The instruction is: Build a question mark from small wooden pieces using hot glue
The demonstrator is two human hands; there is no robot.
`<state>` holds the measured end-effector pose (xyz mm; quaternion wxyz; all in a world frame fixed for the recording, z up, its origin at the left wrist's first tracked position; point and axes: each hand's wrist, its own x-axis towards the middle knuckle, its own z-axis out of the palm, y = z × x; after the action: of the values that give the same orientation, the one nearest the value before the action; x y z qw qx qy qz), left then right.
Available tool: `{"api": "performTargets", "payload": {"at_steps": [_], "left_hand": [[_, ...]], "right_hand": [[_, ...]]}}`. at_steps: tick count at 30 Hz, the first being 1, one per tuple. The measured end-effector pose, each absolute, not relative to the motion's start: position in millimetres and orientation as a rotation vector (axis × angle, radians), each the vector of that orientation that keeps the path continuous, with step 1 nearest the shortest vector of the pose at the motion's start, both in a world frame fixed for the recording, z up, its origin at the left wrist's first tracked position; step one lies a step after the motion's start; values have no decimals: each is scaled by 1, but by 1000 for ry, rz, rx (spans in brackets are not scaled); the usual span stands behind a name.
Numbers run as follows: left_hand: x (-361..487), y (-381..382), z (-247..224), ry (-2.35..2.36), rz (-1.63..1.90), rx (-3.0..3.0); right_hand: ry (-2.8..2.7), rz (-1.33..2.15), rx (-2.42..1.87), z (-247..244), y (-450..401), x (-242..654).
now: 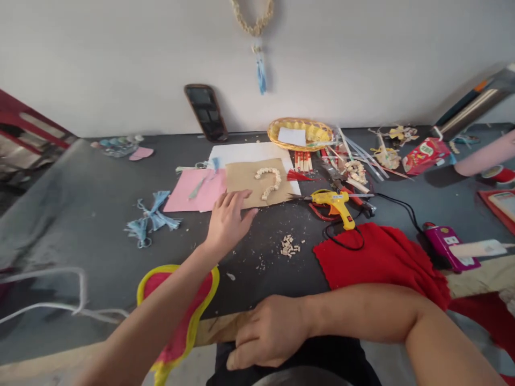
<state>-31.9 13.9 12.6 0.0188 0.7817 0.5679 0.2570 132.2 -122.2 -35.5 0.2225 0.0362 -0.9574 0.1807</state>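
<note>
My left hand (pixel 229 220) reaches over the table with its fingers apart and nothing in them. Its fingertips are at the lower left edge of a brown card (pixel 241 179), on which a curved row of small cream pieces (pixel 276 185) lies in a hook shape. Pink paper (pixel 177 195) and white paper (pixel 247 153) lie beside and under the card. At the near table edge, by my lap, my right hand (pixel 271 332) has its fingers curled; whatever they may hold is hidden. A small heap of cut pale pieces (pixel 289 246) lies between the two hands.
Blue tassels (pixel 153 217) lie at left, near a pink-and-yellow fan-shaped item (pixel 171 316) under my left forearm. A yellow glue gun (pixel 333 203), red cloth (pixel 374 257) and wicker basket (pixel 277 136) are at right. A phone (pixel 207 112) leans on the wall.
</note>
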Motion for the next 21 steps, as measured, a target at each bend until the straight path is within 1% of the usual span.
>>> {"api": "performTargets", "payload": {"at_steps": [6, 11, 15, 21], "left_hand": [[-29, 76, 36, 1897, 465, 2364], [-29, 116, 29, 1984, 360, 2258], [-30, 124, 19, 1978, 372, 2260], [-25, 119, 24, 1977, 215, 2325]], "right_hand": [[-2512, 530, 66, -35, -114, 137], [-2454, 504, 70, -37, -113, 135], [-2429, 516, 54, -36, -112, 136], [-2540, 554, 70, -33, -108, 136]]}}
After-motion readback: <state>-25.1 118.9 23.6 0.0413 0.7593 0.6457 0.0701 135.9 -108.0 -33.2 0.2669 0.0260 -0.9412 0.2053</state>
